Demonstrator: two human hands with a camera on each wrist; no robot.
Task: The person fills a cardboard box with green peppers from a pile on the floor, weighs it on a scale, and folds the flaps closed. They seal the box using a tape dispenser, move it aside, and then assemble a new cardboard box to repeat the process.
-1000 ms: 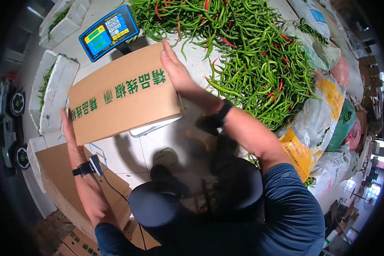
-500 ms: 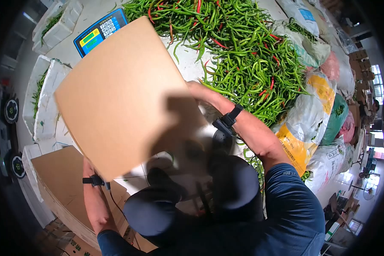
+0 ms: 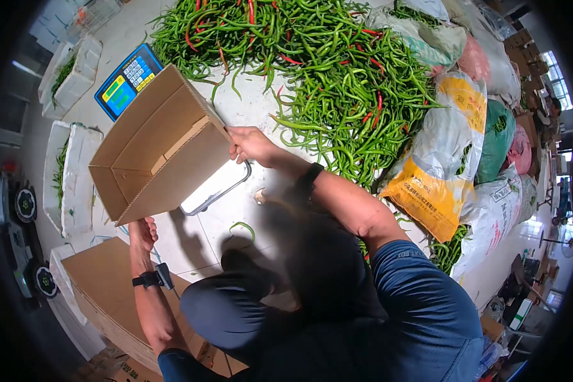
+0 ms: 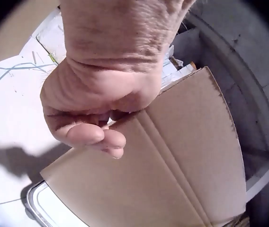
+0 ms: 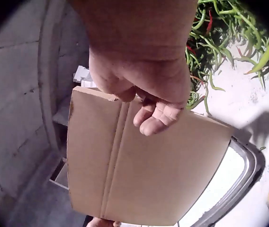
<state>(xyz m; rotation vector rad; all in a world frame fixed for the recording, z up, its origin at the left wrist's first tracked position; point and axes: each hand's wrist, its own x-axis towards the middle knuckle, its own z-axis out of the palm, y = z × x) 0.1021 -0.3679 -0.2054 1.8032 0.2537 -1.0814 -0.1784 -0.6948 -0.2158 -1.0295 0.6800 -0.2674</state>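
Observation:
An open cardboard carton (image 3: 178, 170) is tilted above the white platform of a scale (image 3: 218, 191), its inside showing in the head view. My left hand (image 3: 144, 234) grips its lower left corner; in the left wrist view, that hand's curled fingers (image 4: 88, 134) lie against the cardboard edge. My right hand (image 3: 252, 144) holds the opposite edge, close to the pepper pile, and the right wrist view shows fingers (image 5: 156, 120) bent over a creased panel (image 5: 167, 161). Part of the platform is hidden beneath the carton. The scale's blue display (image 3: 129, 81) stands behind it.
A large heap of green and red chili peppers (image 3: 337, 95) spreads across the floor ahead. Filled sacks (image 3: 436, 165) line the right side. White foam boxes (image 3: 83, 178) stand at left, and flattened or stacked cardboard (image 3: 102, 274) lies at lower left.
The carton has been turned over, from its printed side, through a plain panel facing up, to its open inside showing. Both hands have shifted their hold to its edges.

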